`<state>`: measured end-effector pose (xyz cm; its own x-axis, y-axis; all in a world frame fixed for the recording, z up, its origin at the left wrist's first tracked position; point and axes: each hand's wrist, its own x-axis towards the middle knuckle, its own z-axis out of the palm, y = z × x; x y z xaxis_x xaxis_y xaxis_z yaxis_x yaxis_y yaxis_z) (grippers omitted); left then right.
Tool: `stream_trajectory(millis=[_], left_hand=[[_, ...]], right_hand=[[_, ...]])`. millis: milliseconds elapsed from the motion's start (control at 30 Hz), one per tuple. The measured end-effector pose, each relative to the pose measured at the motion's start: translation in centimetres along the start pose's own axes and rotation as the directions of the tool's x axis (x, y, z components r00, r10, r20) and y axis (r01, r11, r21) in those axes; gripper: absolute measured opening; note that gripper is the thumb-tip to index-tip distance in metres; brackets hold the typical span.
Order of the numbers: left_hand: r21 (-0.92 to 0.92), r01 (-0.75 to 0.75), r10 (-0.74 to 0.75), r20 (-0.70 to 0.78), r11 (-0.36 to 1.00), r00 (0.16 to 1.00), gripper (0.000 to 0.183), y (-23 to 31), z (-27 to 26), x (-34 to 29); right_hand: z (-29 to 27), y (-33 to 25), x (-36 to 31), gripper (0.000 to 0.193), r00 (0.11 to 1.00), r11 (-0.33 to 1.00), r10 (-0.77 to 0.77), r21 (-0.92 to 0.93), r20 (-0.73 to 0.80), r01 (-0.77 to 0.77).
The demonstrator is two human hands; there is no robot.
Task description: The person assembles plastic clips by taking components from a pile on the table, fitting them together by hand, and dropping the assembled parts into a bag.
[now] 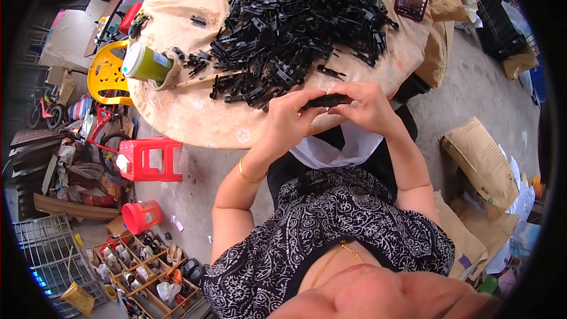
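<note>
Gripping a small dark part [326,101] between them, the left hand [288,117] and the right hand [372,109] meet just in front of the near edge of the cloth-covered table [189,121], above the white material [345,146] on the lap. Each hand has its fingers curled and its thumb drawn in, with one end of the part pinched in each, so much of the outline is covered and I cannot tell whether it is one piece or two. It looks like black moulded plastic, and I judge it light and fairly stiff, easy to carry in a fingertip pinch. Its faces look smooth with some sheen, so it may slide if squeezed off-centre. Any thin tabs would probably be the weak spots; pressing on the thicker body seems safer than bending the tips. Holding it near both ends, as here, should give good control over tilt and twist. Similar pieces lie in a tangled heap [295,23] beyond the hands, where narrow ends may catch; a loose piece [331,72] beside the heap looks simpler to pinch up.
</note>
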<state>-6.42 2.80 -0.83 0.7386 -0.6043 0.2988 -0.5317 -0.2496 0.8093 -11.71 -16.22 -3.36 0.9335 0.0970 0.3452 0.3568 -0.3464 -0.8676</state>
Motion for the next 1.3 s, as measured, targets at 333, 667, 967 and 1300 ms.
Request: stream_trajectory(millis=[333, 667, 967, 1300], left_hand=[[-0.013, -0.041, 0.043, 0.286, 0.999, 0.957, 0.045, 0.2, -1.9, 0.4], [0.681, -0.045, 0.115, -0.059, 0.73, 0.992, 0.019, -7.8, -10.1, 6.8], [0.648, 0.058, 0.105, -0.21, 0.759, 0.972, 0.022, -6.2, -8.8, 7.0], [-0.692, 0.374, -0.471, 0.055, 0.617, 0.88, 0.018, -1.5, -1.3, 2.5]], right_hand=[[-2.1, -1.3, -0.5, 0.023, 0.984, 0.972, 0.001, -0.232, 0.178, 0.04], [-0.6, 0.5, 1.7, 0.024, 0.968, 0.85, -0.21, -0.515, -0.14, 0.11], [0.0, 0.8, 3.0, 0.017, 0.966, 0.911, -0.209, -0.389, -0.15, 0.137], [2.0, -1.8, 1.4, 0.019, 0.955, 0.966, -0.23, -0.166, -0.186, 0.2]])
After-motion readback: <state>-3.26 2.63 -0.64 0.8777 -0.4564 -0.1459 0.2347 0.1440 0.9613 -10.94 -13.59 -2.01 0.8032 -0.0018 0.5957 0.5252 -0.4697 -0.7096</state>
